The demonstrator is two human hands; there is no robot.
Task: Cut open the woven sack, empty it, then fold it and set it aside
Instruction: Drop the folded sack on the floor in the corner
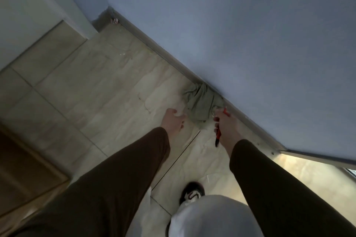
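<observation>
A crumpled grey-green woven sack [201, 102] lies on the tiled floor against the foot of the blue wall. My left hand [173, 121] reaches to its left side, thumb and fingers closed around a pale edge of it. My right hand [226, 127] is at the sack's right side, closed on a red-handled cutting tool [218, 136]. The tool's red tip [225, 111] pokes out above the fingers, next to the sack. The image is blurred, so the blade does not show. Both forearms are in dark brown sleeves.
A grey skirting board [154, 48] runs diagonally along the blue wall [231, 25]. A wooden cabinet [23, 169] stands at the lower left. My shoe [192, 194] and pale trouser knee [212, 215] are at the bottom. Small debris [115, 21] sits in the far corner.
</observation>
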